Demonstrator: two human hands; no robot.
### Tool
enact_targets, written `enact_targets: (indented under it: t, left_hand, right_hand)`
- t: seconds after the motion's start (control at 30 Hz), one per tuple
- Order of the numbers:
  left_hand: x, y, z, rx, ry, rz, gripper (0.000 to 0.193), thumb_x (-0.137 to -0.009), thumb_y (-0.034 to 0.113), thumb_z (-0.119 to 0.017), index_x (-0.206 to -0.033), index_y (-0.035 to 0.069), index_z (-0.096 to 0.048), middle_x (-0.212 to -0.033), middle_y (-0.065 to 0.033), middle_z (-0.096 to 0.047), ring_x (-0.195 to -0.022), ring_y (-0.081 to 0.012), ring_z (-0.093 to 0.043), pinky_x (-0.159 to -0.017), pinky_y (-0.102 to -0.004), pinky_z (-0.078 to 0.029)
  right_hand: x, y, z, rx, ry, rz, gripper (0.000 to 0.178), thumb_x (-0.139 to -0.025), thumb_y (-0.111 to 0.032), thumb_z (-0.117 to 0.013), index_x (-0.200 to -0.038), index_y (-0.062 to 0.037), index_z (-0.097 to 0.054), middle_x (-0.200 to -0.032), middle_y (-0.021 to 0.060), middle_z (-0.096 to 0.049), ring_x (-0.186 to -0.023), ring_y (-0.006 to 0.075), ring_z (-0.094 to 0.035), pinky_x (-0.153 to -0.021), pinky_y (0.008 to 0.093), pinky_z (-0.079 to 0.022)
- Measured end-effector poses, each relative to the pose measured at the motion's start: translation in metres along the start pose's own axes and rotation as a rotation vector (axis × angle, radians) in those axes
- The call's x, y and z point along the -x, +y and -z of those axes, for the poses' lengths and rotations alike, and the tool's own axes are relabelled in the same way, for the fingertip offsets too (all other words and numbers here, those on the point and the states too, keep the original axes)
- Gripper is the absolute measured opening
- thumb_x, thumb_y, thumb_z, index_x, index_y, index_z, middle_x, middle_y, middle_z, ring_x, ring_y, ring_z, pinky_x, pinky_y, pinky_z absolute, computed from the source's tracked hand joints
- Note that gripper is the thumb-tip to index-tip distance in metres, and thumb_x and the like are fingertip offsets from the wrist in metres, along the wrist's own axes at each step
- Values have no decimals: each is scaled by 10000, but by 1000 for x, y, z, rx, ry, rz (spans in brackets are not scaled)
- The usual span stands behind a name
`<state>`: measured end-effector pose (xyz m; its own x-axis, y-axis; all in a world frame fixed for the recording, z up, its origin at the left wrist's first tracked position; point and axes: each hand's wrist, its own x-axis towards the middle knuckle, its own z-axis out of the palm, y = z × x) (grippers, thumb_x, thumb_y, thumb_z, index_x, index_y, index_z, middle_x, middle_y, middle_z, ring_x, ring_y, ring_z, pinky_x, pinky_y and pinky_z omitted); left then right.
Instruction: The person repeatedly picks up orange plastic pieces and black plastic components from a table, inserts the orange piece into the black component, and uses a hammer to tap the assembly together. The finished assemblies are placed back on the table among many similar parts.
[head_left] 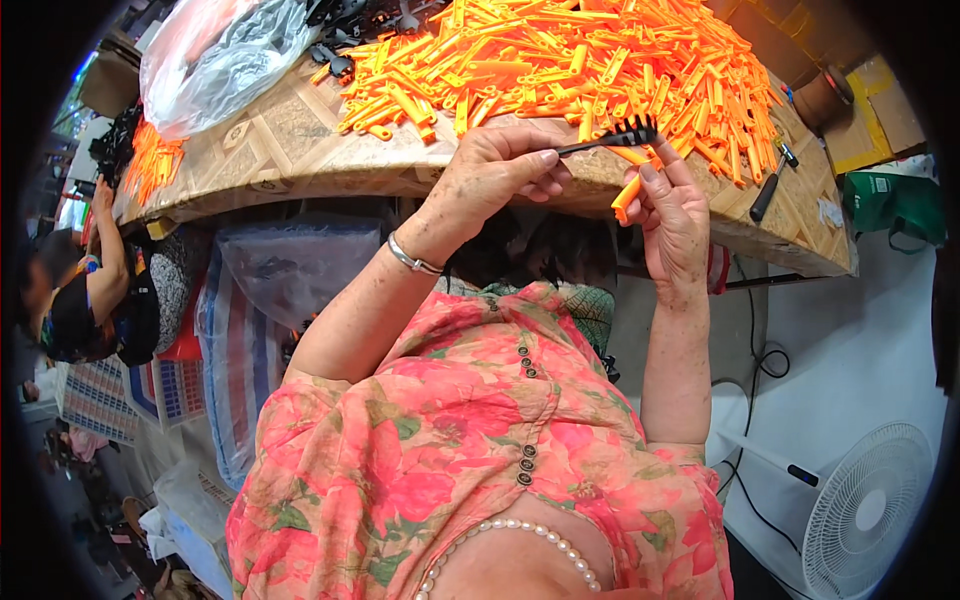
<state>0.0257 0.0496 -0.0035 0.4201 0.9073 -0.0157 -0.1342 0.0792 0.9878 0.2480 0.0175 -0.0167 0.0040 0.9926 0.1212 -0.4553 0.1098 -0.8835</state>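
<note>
My left hand (485, 180) is closed, thumb and fingers pinching the thin stem of a black fork-like plastic piece (605, 138). Its toothed head points right, close to the fingertips of my right hand (675, 220). Between the thumb and fingers of that right hand is an orange plastic handle (627, 198), tilted with its lower end toward me. Whether the right fingertips touch the black piece, I cannot tell. Both hands are raised at the table's near edge, in front of a large heap of orange plastic handles (560, 70).
The patterned table (290, 120) also bears a clear plastic bag (225, 70), black pieces (345, 25) and a black-handled tool (768, 190). Cardboard boxes (890, 110) and a green bag (893, 208) are at the right. A white fan (868, 510) stands lower right. Another person (85, 290) works at far left.
</note>
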Motion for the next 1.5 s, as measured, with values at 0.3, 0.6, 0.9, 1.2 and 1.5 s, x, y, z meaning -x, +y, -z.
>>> enact_targets:
  t: [0.3, 0.6, 0.9, 1.2, 1.5]
  left_hand:
    - [-6, 6, 0, -159, -224, -73, 211, -981, 130, -574, -1118, -4, -663, -905, -45, -707, -772, -80, -655, -717, -224, -550]
    - [-2, 1, -26, -306, -445, -120, 142, -920, 41, -634, -1035, -33, -673, -933, -25, -699, -915, -74, -622, -833, -217, -501]
    - [-2, -23, -35, 255, -61, 67, 204, -905, 67, -658, -1077, -42, -649, -1027, -118, -691, -921, -170, -677, -841, -283, -566]
    - [2, -36, -50, 583, 187, 122, 220, -899, 39, -655, -1115, -3, -647, -1060, -90, -683, -1002, -158, -640, -869, -291, -524]
    - [14, -35, -62, 504, 0, -54, 373, -881, -44, -639, -1249, -5, -591, -1173, -131, -657, -1042, -197, -655, -891, -310, -554]
  right_hand:
    - [19, -13, 9, 54, -92, 23, 402, -857, -19, -721, -1181, -55, -486, -916, 96, -662, -607, 129, -625, -530, 222, -531]
    - [16, -26, 13, 57, -117, -98, 387, -876, -27, -694, -1214, -3, -507, -910, 88, -662, -597, 88, -618, -484, 187, -510]
    - [33, 3, -3, 123, 99, 77, 282, -906, -38, -672, -1179, -1, -612, -923, 63, -670, -735, 93, -658, -611, 216, -557]
    - [35, 33, -14, 40, 399, 223, 257, -894, -43, -690, -1148, -33, -652, -1031, 34, -686, -816, 71, -637, -636, 204, -543]
    - [31, 29, -13, -239, 298, 172, 201, -893, -25, -681, -1089, -10, -640, -957, 72, -683, -757, 137, -676, -656, 272, -595]
